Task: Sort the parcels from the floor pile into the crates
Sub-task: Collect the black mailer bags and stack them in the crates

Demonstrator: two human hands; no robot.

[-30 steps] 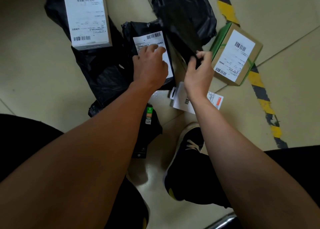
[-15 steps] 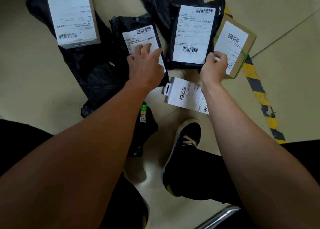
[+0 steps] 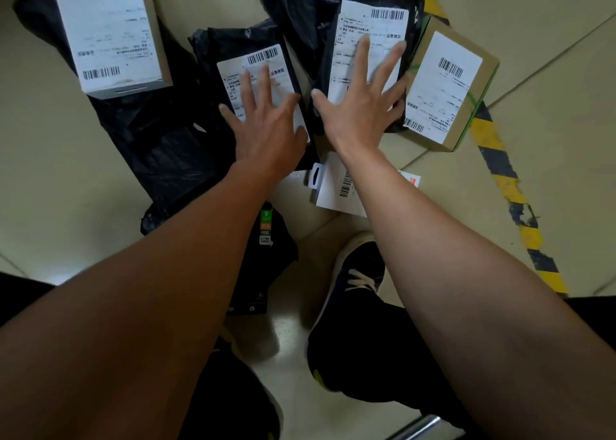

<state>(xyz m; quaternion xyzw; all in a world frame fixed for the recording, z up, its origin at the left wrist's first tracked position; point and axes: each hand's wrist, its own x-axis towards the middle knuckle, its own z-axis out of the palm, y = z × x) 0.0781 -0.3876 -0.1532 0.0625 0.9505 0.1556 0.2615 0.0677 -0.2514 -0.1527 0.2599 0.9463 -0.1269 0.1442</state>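
Both hands lie flat with fingers spread: the left hand [image 3: 266, 122] on a black plastic mailer bag with a white label [image 3: 263, 72], the right hand [image 3: 360, 106] on a similar labelled bag [image 3: 370, 26] just right. Every parcel, including the far-right cardboard box [image 3: 453, 86], remains on the floor; no crates show, so sorting looks barely begun.

A pale beige tiled floor [image 3: 550, 56] is seen, crossed by thin grout lines and by a worn yellow-and-black striped tape line [image 3: 500, 159] at the right. A white labelled carton [image 3: 110, 32] is laid on a crumpled black plastic bag [image 3: 156, 146] spread over the tiles. A brown cardboard box with a white barcode label [image 3: 446, 86] is set beside the tape. A flat white barcoded card [image 3: 336, 189] and a small black packet with coloured stickers [image 3: 263, 266] are laid nearer.
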